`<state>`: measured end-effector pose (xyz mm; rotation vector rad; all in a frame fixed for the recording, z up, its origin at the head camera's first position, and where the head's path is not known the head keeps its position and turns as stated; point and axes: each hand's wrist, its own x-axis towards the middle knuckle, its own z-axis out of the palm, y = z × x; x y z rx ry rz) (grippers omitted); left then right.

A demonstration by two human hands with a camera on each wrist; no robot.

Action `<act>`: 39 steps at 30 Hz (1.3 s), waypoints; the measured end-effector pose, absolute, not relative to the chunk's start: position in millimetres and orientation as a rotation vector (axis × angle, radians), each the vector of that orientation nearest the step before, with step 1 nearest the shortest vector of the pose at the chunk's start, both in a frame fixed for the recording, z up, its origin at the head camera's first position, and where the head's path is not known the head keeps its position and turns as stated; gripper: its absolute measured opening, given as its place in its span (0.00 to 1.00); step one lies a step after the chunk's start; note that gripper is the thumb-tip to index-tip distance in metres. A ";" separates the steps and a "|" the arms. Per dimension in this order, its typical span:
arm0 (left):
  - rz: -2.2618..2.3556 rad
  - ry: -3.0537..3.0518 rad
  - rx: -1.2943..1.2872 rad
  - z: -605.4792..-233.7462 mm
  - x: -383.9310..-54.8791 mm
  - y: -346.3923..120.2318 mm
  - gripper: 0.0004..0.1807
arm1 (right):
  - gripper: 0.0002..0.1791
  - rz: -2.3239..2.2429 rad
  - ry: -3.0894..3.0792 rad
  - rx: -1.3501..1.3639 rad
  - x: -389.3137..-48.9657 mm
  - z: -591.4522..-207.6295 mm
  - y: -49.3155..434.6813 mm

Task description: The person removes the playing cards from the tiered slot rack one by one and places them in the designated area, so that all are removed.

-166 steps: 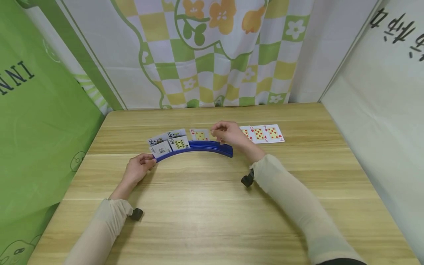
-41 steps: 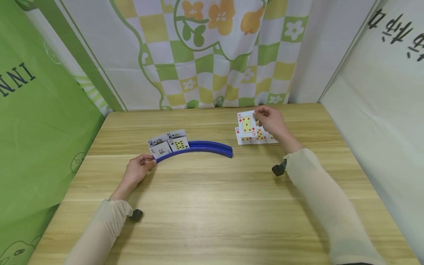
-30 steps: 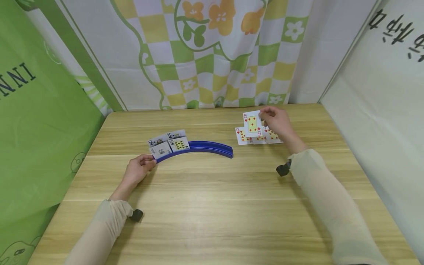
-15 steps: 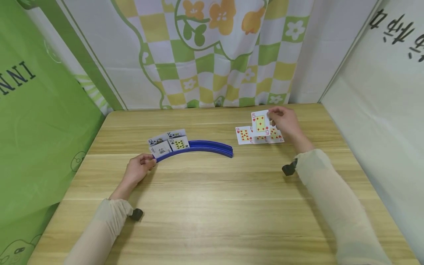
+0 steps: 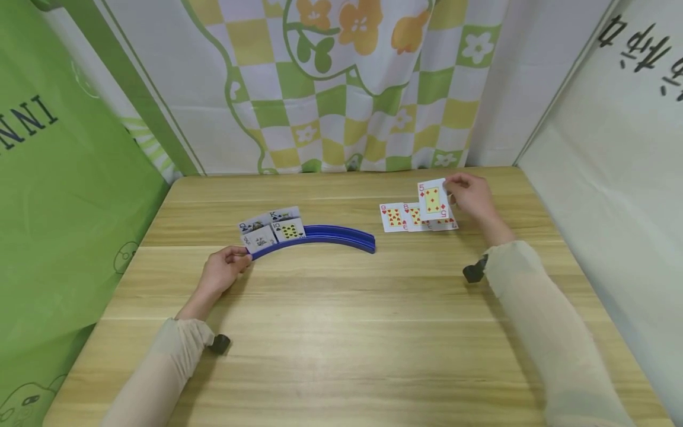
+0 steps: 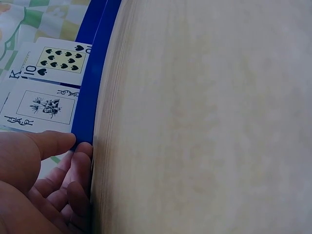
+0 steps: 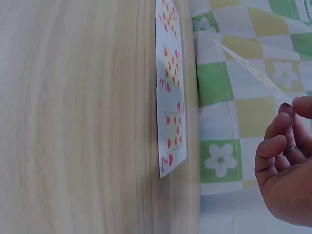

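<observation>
1. Pinching one card, five of diamonds, right of centre in frame: right hand; long axis near upright, face toward head camera.
2. Three hearts, overlapping row, on one table.
3. One curved rack, four spade-side cards; left hand pinching left end.

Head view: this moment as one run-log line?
left hand: grips end of curved blue card rack | right hand: holds up white five-of-diamonds playing card | three white heart cards: row on wooden table
</observation>
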<state>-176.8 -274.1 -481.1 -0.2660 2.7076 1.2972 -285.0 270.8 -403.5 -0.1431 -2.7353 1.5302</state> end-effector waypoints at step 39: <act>1.301 2.712 -0.277 -481.3 -176.5 -274.8 0.21 | 0.21 1.367 -2.805 -0.296 -299.0 -430.4 320.7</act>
